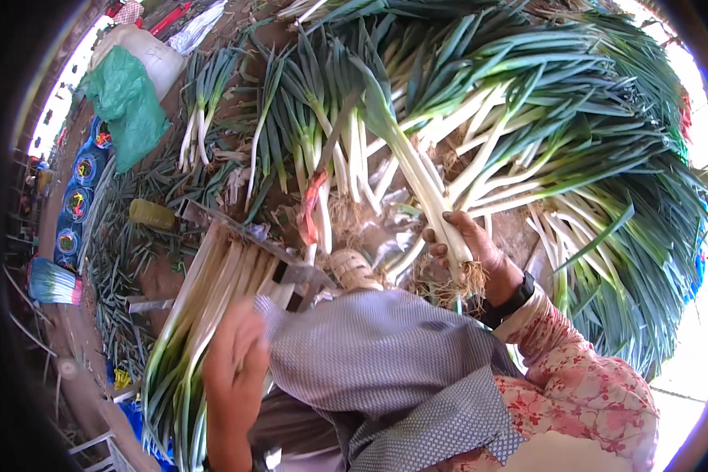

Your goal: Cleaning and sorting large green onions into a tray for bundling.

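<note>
My right hand [478, 251] grips a thick leek [428, 192] near its root end. Its white shank slants up and left to green leaves, and a tuft of roots [471, 276] hangs below my fingers. My left hand [236, 354], blurred by motion, is over the right side of a row of leeks [218, 289] and beside the grey patterned apron [366, 342] on my lap. I see nothing held in it. That row lies side by side, white ends against a metal bar [248, 233], leaves pointing down toward me.
A large heap of leeks [566, 118] curves around the right and back. Loose leeks [200, 118] lie on the soil ahead. Leaf scraps [130, 283], a green plastic bag [127, 100], a yellowish roll [151, 213] and blue packaging [78, 200] are at left. Red strips [312, 206] lie near the middle.
</note>
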`<state>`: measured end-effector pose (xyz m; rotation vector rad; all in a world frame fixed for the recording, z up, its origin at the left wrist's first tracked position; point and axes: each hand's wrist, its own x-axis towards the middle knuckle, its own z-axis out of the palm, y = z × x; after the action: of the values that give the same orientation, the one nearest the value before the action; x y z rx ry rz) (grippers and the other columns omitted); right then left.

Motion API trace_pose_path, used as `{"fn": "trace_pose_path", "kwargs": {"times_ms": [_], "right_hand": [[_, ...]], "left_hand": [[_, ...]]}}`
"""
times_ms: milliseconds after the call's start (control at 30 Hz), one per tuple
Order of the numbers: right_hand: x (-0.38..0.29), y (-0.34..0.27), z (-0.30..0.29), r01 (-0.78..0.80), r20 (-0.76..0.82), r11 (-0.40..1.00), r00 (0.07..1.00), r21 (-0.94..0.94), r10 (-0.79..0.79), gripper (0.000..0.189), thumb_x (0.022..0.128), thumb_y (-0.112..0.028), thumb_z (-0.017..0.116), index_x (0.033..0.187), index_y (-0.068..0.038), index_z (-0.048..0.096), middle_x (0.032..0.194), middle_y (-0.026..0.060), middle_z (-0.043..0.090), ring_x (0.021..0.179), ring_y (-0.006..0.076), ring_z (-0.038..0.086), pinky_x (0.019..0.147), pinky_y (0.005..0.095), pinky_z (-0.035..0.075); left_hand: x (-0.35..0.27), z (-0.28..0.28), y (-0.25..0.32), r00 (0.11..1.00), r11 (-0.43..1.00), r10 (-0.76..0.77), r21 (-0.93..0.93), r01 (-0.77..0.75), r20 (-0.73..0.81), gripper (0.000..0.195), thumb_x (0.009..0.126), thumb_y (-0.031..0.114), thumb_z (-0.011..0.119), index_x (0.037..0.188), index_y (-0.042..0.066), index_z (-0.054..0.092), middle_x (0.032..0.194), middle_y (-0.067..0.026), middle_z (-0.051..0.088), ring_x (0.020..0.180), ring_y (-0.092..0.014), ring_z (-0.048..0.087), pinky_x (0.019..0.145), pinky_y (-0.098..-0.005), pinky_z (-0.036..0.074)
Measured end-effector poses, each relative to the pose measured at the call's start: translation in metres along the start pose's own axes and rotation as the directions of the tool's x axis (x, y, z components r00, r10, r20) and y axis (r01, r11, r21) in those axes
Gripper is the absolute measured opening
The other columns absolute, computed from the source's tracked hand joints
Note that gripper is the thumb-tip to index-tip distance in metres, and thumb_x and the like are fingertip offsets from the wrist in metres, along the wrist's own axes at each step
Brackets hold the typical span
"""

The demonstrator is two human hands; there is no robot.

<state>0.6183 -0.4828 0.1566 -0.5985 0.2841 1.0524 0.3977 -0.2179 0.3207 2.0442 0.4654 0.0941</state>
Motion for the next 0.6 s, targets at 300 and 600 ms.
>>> {"fn": "trace_pose_path", "kwargs": {"times_ms": [300,600], "right_hand": [[-0.071,0.03,0.033,-0.118,0.081,0.968,0.991,0.223,0.102,0.034,0.086,-0.024,0.039,0.111,-0.001,0.042,0.086,0.0128,0.053,0.064,0.0194,0.051,0.051,0.0311,0.048],[-0.093,0.048,0.001,-0.052,0.018,0.985,0.998,-0.166,0.055,0.048,0.086,-0.026,0.029,0.113,0.009,0.045,0.104,0.0254,0.057,0.089,0.0317,0.059,0.079,0.0399,0.049]], "left_hand": [[0.126,0.185,0.013,0.777,0.69,-0.484,-0.371,0.621,0.402,0.046,0.088,0.034,0.049,0.119,0.0,0.041,0.108,-0.0151,0.049,0.094,-0.028,0.054,0.07,-0.0457,0.049],[0.123,0.278,-0.04,0.774,0.145,-0.449,-0.818,0.556,0.446,0.038,0.094,0.029,0.038,0.111,-0.004,0.043,0.098,-0.0225,0.056,0.088,-0.032,0.058,0.077,-0.046,0.051]]}}
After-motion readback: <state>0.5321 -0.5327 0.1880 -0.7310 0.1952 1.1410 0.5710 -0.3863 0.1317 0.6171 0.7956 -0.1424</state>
